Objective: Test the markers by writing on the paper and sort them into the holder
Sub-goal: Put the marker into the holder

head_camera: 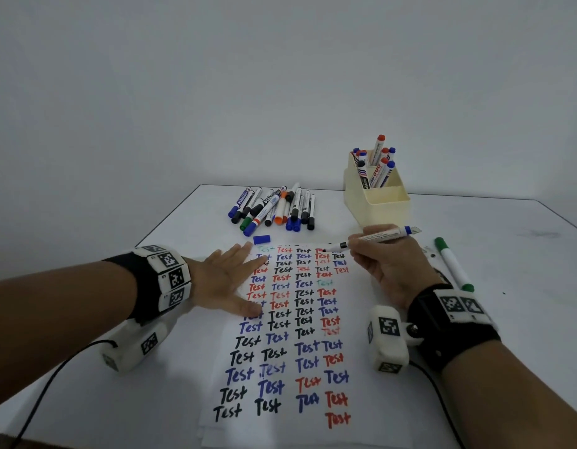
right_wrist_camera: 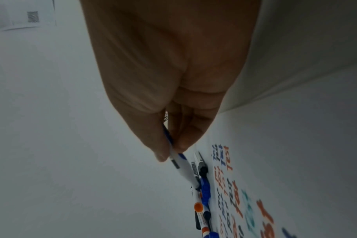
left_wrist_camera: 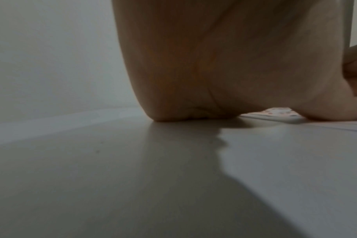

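A white paper (head_camera: 290, 338) covered in rows of "Test" in black, blue, red and green lies on the table. My right hand (head_camera: 382, 264) (right_wrist_camera: 171, 154) pinches an uncapped white marker (head_camera: 374, 238) (right_wrist_camera: 183, 169), its tip at the paper's top right. A loose blue cap (head_camera: 261, 239) lies just beyond the paper. My left hand (head_camera: 230, 280) (left_wrist_camera: 224, 72) lies flat with straight fingers on the paper's upper left. The cream holder (head_camera: 379, 205) at the back right has several markers standing in its rear compartment; its front compartment looks empty.
A pile of markers (head_camera: 274, 209) (right_wrist_camera: 202, 201) lies behind the paper at centre. A green-capped marker (head_camera: 453, 264) lies on the table right of my right hand. Cables run from both wrist cameras toward the table's front edge. A plain wall stands behind the table.
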Available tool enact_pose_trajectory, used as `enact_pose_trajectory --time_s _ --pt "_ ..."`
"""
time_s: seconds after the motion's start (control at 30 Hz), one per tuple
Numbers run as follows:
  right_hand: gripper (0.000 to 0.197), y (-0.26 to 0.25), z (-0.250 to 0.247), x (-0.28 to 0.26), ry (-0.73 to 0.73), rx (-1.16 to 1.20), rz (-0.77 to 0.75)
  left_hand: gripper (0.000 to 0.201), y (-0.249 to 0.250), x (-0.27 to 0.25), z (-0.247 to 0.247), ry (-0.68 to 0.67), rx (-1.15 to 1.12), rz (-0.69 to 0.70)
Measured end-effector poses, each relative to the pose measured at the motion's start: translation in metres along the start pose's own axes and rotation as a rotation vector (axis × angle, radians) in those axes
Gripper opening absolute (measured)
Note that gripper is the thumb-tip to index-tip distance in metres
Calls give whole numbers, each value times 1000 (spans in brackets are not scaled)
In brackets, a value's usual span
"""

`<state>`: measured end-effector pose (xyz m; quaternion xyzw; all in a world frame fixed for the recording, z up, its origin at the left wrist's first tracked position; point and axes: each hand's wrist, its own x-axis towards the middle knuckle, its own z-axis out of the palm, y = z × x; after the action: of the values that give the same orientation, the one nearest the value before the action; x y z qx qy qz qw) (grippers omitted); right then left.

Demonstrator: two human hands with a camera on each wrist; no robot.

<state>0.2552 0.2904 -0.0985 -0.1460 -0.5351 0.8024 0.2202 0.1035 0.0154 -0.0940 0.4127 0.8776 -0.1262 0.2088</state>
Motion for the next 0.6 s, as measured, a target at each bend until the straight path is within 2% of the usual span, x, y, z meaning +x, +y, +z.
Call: enact_pose_trajectory --time_s 0.1,0.23,0.33,0.5,0.6 --pt "13 0 -3 -1 -27 -155 -8 136 0 -1 0 5 -17 9" --pt "3 1 -3 -1 -45 -175 3 133 2 -1 0 5 -36 -10" --pt "11 4 -5 -1 -61 -212 6 123 2 -2 -3 -14 -52 -29" --pt "11 3 -7 2 -12 -282 -39 143 7 6 -14 -58 -59 -104" --pt "10 4 -9 3 -9 -349 -69 142 13 8 -16 -105 -34 -112"
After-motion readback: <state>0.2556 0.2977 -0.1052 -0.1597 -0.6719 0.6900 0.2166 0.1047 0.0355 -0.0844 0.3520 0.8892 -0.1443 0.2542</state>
